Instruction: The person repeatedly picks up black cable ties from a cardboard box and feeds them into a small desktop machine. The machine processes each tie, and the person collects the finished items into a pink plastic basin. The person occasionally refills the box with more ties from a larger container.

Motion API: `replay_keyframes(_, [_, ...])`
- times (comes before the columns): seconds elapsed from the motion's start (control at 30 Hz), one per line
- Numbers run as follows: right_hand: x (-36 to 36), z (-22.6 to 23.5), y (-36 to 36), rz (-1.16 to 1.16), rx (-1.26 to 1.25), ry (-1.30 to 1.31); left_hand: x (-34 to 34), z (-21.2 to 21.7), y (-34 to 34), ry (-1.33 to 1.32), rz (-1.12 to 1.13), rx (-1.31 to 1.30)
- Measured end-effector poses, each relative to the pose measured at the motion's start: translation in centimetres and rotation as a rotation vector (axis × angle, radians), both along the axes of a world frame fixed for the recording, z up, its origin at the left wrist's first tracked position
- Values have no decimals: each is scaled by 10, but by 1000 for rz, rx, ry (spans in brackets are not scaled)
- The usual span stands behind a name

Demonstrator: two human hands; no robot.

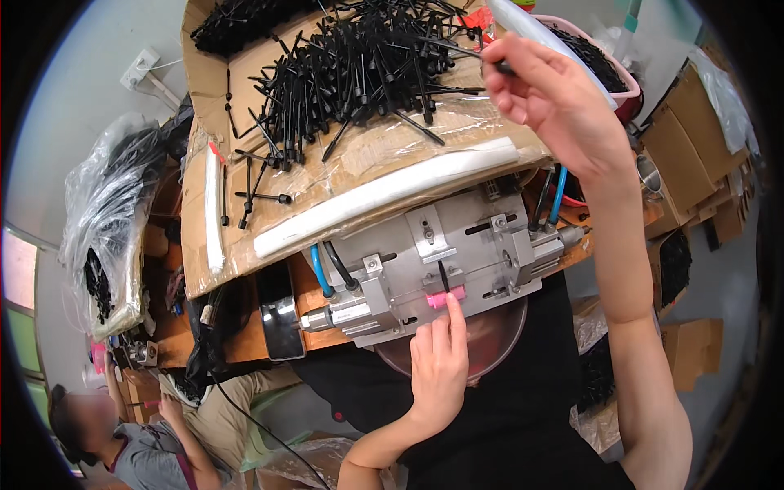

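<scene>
My left hand [439,359] reaches over the metal fixture [400,273] with its index finger stretched out, the tip on a small pink piece [445,298]; the other fingers are bent. From the pink piece a thin black rod [443,276] runs up through the fixture's middle slot. My right hand [555,98] is raised at the upper right, thumb and fingers closed on a thin black plastic rod [465,51] with a thicker end. Beneath that rod lies a heap of similar black rods [359,82] on a cardboard sheet [392,167].
Metal cylinders with blue hoses [320,269] flank the fixture. A white foam strip [392,196] edges the cardboard. Left of the fixture stands a glossy black box [282,327]. A pink basket [629,82] is at upper right. Another person [155,449] sits at lower left.
</scene>
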State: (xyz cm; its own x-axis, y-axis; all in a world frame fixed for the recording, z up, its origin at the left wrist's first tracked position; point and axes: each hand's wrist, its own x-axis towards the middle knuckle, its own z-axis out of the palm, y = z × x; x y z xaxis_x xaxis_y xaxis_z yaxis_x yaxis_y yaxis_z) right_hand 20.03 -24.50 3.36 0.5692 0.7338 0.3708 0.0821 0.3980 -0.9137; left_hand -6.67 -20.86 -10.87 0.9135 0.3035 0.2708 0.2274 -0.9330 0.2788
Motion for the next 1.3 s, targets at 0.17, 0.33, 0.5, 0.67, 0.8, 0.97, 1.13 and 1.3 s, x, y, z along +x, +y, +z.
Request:
replay_keyframes(0.17, [-34, -4, -39, -178, 23, -61, 7, 5, 0, -3, -3, 28])
replay_keyframes(0.33, [-96, -70, -62, -385, -101, -413, -2, -1, 12, -15, -16, 15])
replay_keyframes(0.5, [-153, -134, -86, -328, -357, -722, 18, 74, 81, -313, 43, -5])
replay_keyframes(0.67, [-175, -161, -71, -256, -385, -752, 48, 84, 206, -220, 312, 48])
replay_keyframes(0.8, [-168, -165, -60, -298, -403, -817, 59, 113, 190, -37, 174, -241])
replay_keyframes(0.97, [-164, -153, -63, -259, -514, -863, 59, 123, 188, -39, 29, -338])
replay_keyframes(1.13, [-106, -87, -41, -426, -359, -1161, 74, 153, 238, -173, -38, -864])
replay_keyframes(1.3, [-13, -35, 58, -742, -636, -1018, 79, 156, 239, -549, -338, -1254])
